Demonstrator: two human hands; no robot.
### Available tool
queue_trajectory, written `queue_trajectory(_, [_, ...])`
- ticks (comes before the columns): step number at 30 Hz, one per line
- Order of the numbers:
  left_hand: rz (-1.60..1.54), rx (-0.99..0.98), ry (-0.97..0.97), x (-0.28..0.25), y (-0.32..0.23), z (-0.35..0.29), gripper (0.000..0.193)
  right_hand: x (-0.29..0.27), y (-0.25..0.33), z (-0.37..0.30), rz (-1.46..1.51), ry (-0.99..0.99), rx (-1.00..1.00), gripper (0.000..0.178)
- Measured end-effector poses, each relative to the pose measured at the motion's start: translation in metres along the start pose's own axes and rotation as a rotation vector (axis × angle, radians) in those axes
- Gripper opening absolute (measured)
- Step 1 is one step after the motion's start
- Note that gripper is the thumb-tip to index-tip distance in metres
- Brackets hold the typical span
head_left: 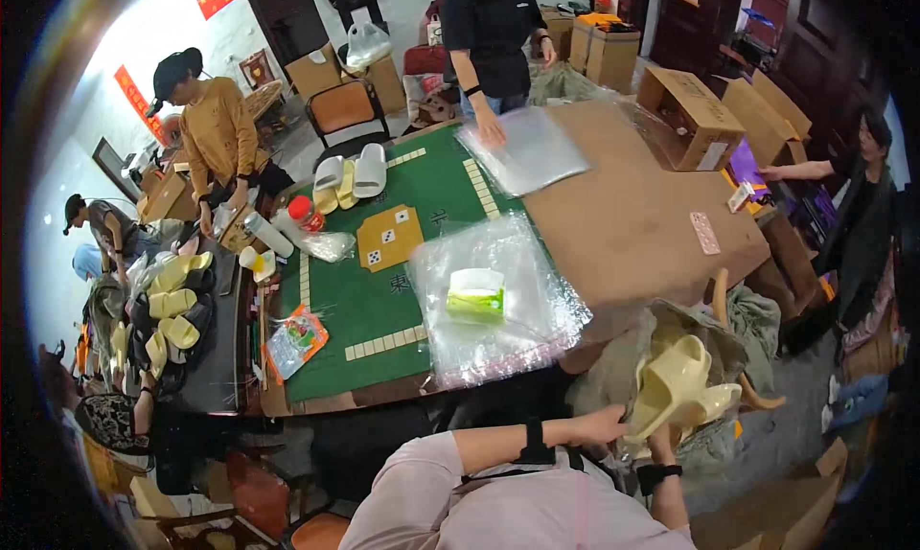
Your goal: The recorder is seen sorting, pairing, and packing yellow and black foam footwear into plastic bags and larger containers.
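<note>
Pale yellow slippers [674, 373] are at the lower right, over a grey-green woven sack [613, 373]. My left hand [601, 425] comes in from the left, its fingers closed at the lower edge of a slipper. Right beside it, my right hand [661, 443] reaches up from below and grips the slippers too; its fingertips are partly hidden. Another yellow slipper [717, 403] shows just to the right, against the sack. Both wrists wear black bands.
Ahead stands a table with a green mat [335, 306], clear plastic bags [431, 330], a tissue pack [476, 296] and grey and yellow slippers [370, 171]. Another person's hand [491, 128] touches more plastic bags [537, 157]. A carton [690, 119] lies far right. More yellow slippers [172, 304] lie left.
</note>
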State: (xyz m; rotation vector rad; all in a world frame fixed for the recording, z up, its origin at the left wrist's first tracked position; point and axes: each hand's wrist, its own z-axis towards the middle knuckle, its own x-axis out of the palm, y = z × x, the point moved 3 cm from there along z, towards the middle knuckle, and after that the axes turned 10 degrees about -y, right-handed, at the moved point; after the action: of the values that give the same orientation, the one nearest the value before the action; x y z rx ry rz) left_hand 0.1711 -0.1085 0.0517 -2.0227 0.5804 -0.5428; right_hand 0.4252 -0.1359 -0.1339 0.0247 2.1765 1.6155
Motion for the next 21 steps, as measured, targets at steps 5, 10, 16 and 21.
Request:
queue_trajectory(5, [-0.106, -0.024, 0.111, -0.014, 0.007, -0.022, 0.029, 0.051, 0.066, -0.036, 0.471, 0.258, 0.781, 0.025])
queue_trajectory(10, [-0.187, 0.046, 0.113, -0.015, 0.009, -0.028, 0.033, 0.057, 0.049, -0.051, 0.461, 0.217, 0.645, 0.027])
queue_trajectory(16, [-0.204, 0.058, 0.075, -0.029, 0.024, -0.032, 0.037, 0.047, 0.012, -0.055, 0.202, 0.452, 0.431, 0.04])
queue_trajectory(21, [-0.465, 0.005, 0.045, -0.049, 0.006, -0.051, 0.04, 0.037, 0.043, -0.108, -0.144, 0.468, 0.329, 0.057])
